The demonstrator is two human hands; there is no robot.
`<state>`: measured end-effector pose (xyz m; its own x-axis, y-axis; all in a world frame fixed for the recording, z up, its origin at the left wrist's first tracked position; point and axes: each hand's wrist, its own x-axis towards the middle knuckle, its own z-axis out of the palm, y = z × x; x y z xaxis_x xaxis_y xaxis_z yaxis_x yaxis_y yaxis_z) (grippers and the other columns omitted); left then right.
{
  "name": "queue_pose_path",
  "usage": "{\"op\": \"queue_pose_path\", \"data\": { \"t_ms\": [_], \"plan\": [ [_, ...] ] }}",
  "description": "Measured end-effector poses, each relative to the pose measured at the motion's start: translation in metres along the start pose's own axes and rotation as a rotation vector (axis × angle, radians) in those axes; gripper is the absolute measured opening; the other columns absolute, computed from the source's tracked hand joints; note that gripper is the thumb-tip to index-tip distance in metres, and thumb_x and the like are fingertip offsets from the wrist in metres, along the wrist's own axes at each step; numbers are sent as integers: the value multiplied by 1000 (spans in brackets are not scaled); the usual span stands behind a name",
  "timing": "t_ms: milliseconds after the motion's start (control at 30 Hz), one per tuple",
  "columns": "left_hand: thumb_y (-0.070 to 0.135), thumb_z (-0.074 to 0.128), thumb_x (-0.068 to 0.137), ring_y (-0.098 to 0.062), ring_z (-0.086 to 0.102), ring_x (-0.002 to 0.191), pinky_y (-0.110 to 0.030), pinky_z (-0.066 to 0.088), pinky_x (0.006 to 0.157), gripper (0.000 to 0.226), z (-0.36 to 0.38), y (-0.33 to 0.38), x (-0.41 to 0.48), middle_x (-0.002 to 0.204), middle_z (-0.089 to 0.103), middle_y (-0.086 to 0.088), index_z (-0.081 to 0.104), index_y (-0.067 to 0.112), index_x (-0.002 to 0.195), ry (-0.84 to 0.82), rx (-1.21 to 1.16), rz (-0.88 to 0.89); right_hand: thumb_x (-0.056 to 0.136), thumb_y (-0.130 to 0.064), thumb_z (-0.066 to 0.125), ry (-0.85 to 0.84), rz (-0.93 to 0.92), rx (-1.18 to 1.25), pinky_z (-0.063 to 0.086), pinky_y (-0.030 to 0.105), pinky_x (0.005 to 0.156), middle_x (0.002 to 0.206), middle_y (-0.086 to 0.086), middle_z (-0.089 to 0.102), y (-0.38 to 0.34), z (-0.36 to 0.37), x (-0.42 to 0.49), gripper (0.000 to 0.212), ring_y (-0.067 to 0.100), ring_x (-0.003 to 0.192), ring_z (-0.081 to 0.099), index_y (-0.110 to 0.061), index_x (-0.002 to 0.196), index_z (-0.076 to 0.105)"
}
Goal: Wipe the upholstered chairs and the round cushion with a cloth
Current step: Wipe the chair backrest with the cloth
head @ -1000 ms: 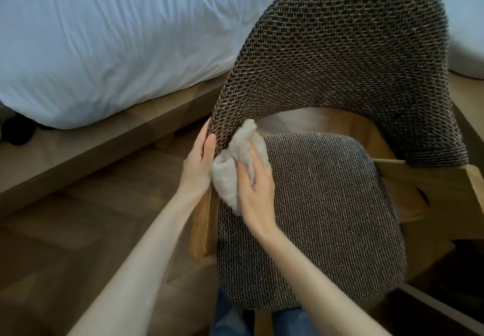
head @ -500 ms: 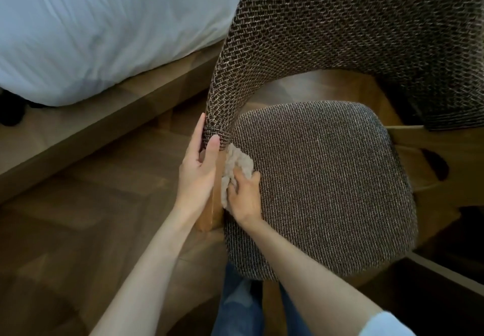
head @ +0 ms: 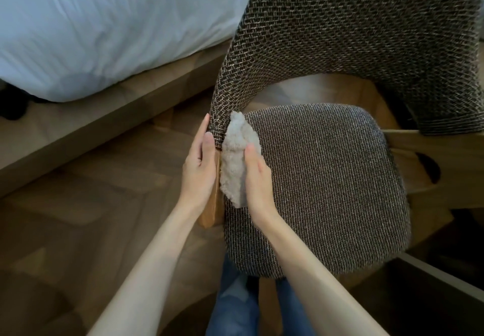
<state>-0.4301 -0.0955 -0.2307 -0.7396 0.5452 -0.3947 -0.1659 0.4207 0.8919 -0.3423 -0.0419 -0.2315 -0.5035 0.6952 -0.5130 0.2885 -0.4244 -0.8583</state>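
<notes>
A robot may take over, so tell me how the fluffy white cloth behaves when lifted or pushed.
Bunched in the right hand, the fluffy white cloth is probably floppy and would sag when lifted. Its shaggy pile looks light and likely drags on the woven seat.

Bed w/ white duvet (head: 99,26), wood bed frame (head: 110,115), wood parquet floor (head: 65,218).

- Pressing the left hand (head: 200,168) flat and side-on against the edge of the chair (head: 327,178), fingers straight and together, thumb laid alongside.
- Gripping the bunched cloth (head: 237,157) with the right hand (head: 259,178) just beside it, back of the hand up, one finger poking forward over the top.
- Can't see the right thumb, hidden somewhere underneath.
- Reaching in from the bottom with both forearms bare, nearly parallel, wrists pretty much straight.
</notes>
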Motion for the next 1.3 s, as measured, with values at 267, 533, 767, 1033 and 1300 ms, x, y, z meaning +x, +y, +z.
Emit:
{"op": "queue_pose_path", "data": {
  "t_ms": [267, 533, 767, 1033, 1300],
  "plan": [
    [45, 27, 101, 21, 35, 123, 1, 27, 97, 42, -1, -1, 0, 143, 38, 28, 33, 44, 142, -27, 8, 0, 97, -26, 52, 217, -130, -212, 30, -1, 93, 122, 0, 52, 31, 22, 6, 31, -20, 106, 41, -26, 128, 57],
    [45, 27, 101, 14, 31, 126, 5, 25, 90, 41, 0, 0, 0, 144, 36, 26, 33, 46, 141, -8, 37, -9, 98, -23, 51, 258, 167, -90, 38, 23, 103, 133, 5, 57, 48, 27, 39, 34, 15, 122, 52, -14, 131, 57],
    [41, 29, 103, 2, 37, 134, -34, 29, 116, 37, 0, 2, -1, 146, 40, 19, 36, 44, 139, 7, 4, -33, 88, -21, 59, 198, -168, 29, 39, 12, 100, 117, -16, 65, 13, 21, -30, 27, -5, 114, 55, -39, 108, 64],
    [46, 30, 101, 15, 34, 124, -5, 29, 100, 40, 0, 0, -1, 145, 40, 23, 36, 44, 141, 1, 28, -19, 93, -15, 56, 220, 30, -97, 41, 21, 103, 117, -5, 63, 70, 22, -25, 25, 10, 115, 56, -22, 114, 68],
    [44, 32, 102, 15, 36, 123, -10, 31, 104, 36, 0, 1, -2, 140, 42, 27, 36, 47, 137, 26, 37, 2, 96, -18, 56, 230, 128, -41, 40, 22, 102, 121, 4, 61, 66, 24, -28, 19, 14, 117, 55, -25, 111, 65]
  ]
}}
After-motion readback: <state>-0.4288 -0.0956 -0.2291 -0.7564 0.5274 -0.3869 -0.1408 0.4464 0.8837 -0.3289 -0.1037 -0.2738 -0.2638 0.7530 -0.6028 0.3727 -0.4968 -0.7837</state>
